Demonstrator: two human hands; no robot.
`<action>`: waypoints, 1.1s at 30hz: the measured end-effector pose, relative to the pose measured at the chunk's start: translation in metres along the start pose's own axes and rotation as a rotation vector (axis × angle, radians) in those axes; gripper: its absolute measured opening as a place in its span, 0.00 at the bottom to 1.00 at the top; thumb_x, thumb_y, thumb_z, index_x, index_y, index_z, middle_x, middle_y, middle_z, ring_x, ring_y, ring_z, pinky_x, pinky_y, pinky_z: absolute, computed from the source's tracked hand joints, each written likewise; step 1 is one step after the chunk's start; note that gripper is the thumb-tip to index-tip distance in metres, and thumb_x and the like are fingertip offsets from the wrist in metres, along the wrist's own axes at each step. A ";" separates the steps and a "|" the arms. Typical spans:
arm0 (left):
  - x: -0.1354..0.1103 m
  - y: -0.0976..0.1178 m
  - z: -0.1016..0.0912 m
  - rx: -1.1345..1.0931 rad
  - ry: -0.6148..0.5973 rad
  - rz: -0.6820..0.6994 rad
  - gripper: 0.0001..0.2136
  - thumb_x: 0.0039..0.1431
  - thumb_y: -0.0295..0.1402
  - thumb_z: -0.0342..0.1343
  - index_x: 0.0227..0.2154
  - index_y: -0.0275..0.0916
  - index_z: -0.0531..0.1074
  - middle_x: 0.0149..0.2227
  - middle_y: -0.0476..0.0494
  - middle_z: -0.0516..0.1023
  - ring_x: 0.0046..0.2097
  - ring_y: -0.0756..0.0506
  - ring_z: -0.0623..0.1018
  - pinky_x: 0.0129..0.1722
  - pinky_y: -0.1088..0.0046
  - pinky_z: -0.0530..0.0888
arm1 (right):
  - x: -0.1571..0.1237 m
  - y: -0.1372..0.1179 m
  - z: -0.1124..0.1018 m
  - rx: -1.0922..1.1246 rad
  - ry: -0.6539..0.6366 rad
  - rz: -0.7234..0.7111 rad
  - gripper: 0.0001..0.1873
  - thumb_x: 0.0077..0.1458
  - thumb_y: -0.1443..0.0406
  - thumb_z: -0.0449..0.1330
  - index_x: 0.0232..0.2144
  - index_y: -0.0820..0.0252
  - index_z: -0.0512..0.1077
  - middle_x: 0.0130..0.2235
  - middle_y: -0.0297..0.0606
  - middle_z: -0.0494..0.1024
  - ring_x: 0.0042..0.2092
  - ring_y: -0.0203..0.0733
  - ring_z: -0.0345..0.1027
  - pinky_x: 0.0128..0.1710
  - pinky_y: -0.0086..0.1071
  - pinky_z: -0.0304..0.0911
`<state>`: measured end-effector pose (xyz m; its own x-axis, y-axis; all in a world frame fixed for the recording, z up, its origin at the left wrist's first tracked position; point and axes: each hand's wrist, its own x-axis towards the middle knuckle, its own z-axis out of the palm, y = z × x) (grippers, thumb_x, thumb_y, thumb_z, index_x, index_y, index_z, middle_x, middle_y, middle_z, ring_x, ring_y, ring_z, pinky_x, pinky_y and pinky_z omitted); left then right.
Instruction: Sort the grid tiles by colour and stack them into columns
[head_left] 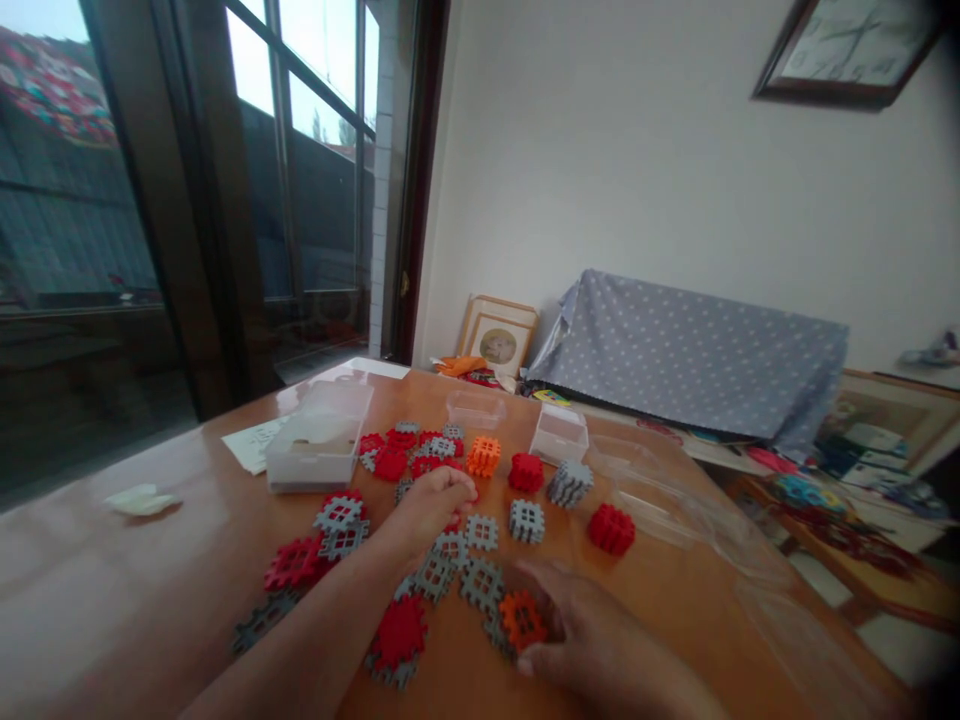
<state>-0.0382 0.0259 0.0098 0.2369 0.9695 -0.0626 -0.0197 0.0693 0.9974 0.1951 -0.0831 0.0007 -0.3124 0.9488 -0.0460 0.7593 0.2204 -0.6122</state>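
Flat waffle-shaped plastic building pieces in red, grey and orange lie scattered on the brown table [150,580]. My left hand [431,505] is curled over pieces in the middle of the pile, its fingers closed; what it holds is hidden. My right hand [592,630] rests low at the front, fingers on an orange piece [523,618] beside grey pieces [480,582]. Assembled cubes stand farther back: an orange cube [484,456], a red cube [526,472], a grey cube [569,483] and another red cube [611,529].
A clear lidded plastic box [319,445] stands at the back left, two small clear boxes [559,433] behind the cubes. A sheet of paper [251,445] and a white scrap [141,499] lie left. A polka-dot covered object [690,350] and framed pictures [499,340] stand beyond the table.
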 end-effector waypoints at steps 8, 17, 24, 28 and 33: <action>-0.003 -0.005 0.006 0.065 -0.052 0.034 0.12 0.52 0.41 0.59 0.33 0.38 0.73 0.33 0.47 0.76 0.35 0.48 0.74 0.35 0.73 0.67 | -0.008 0.000 0.000 0.031 -0.037 -0.014 0.38 0.44 0.66 0.68 0.59 0.44 0.68 0.50 0.36 0.76 0.41 0.43 0.72 0.39 0.32 0.66; -0.001 -0.014 0.012 0.174 -0.084 0.079 0.11 0.56 0.41 0.56 0.34 0.38 0.73 0.33 0.47 0.77 0.36 0.47 0.74 0.36 0.73 0.66 | -0.003 0.009 0.008 -0.013 0.039 0.017 0.19 0.41 0.69 0.66 0.39 0.52 0.73 0.38 0.30 0.73 0.34 0.37 0.68 0.30 0.28 0.57; -0.017 -0.002 0.026 0.164 -0.219 0.019 0.10 0.56 0.42 0.57 0.34 0.40 0.73 0.30 0.49 0.77 0.33 0.48 0.73 0.33 0.74 0.66 | 0.005 0.016 0.009 0.118 0.234 0.013 0.18 0.48 0.67 0.64 0.43 0.53 0.67 0.34 0.30 0.73 0.32 0.38 0.68 0.30 0.29 0.61; -0.027 0.001 0.034 0.164 -0.386 0.007 0.12 0.58 0.43 0.57 0.36 0.40 0.76 0.30 0.48 0.78 0.31 0.48 0.74 0.32 0.74 0.66 | 0.011 0.010 0.011 0.121 0.419 -0.072 0.21 0.49 0.66 0.65 0.46 0.53 0.67 0.39 0.35 0.74 0.36 0.40 0.69 0.35 0.33 0.66; -0.031 0.003 0.040 0.144 -0.402 -0.045 0.11 0.54 0.39 0.59 0.35 0.38 0.76 0.27 0.48 0.77 0.29 0.48 0.74 0.30 0.74 0.66 | 0.015 0.009 0.017 0.085 0.538 -0.145 0.25 0.50 0.65 0.65 0.51 0.51 0.66 0.44 0.38 0.73 0.41 0.44 0.71 0.41 0.37 0.69</action>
<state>-0.0066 -0.0136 0.0157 0.5945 0.7957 -0.1161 0.1285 0.0485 0.9905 0.1878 -0.0710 -0.0190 -0.0575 0.8968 0.4388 0.6746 0.3589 -0.6451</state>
